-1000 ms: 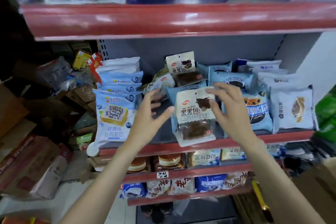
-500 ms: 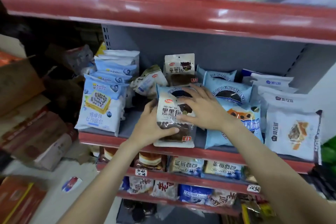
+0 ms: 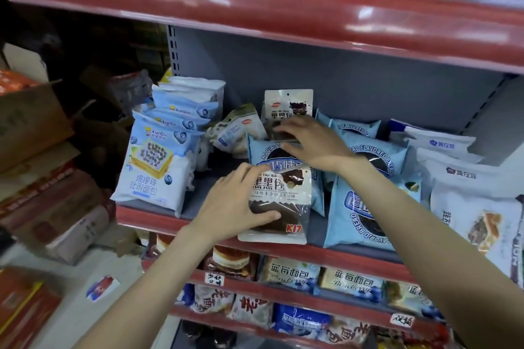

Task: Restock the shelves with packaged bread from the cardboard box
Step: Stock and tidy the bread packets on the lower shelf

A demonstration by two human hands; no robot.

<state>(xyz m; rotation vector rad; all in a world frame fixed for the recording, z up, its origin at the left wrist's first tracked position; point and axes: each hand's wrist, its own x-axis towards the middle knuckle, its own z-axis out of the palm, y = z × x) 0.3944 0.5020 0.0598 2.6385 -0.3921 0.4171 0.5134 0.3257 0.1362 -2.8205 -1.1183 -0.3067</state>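
Gripping a dark bread packet point(image 3: 279, 204) at the shelf point(image 3: 158, 219) edge: left hand point(image 3: 235, 207), thumb curled across its front. Right hand point(image 3: 312, 144), beyond it, pinches a rear packet point(image 3: 287, 106).

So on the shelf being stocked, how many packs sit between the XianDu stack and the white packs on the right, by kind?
dark chocolate pack: 2, one gripped by the left hand, one at the right hand
blue Flavored Bread pack: 4
green-and-white tilted pack: 1
Total: 7
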